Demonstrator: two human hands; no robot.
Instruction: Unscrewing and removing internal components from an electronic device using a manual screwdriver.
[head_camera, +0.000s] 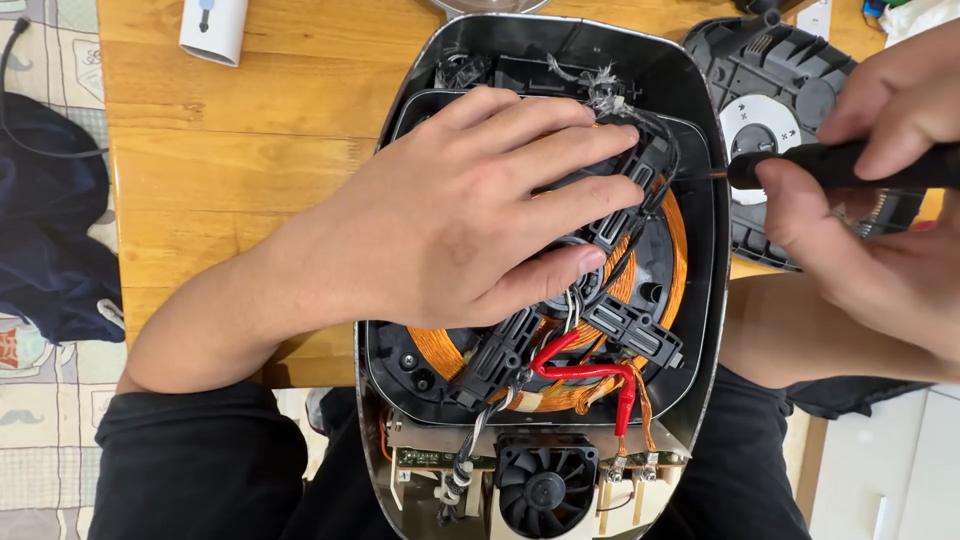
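Inside the opened cooker (700, 120), a spread left hand (470, 210) presses the copper coil (675, 260).

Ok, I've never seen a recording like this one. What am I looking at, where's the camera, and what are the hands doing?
The camera sits on a person's head and looks down at their own two hands over a wooden table. An opened appliance lies there with its insides showing: an orange copper coil, red wires and a small black fan. The left hand presses flat on the coil's black frame. The right hand holds a black screwdriver, its tip at the appliance's right edge. A black plastic cover lies beside it.
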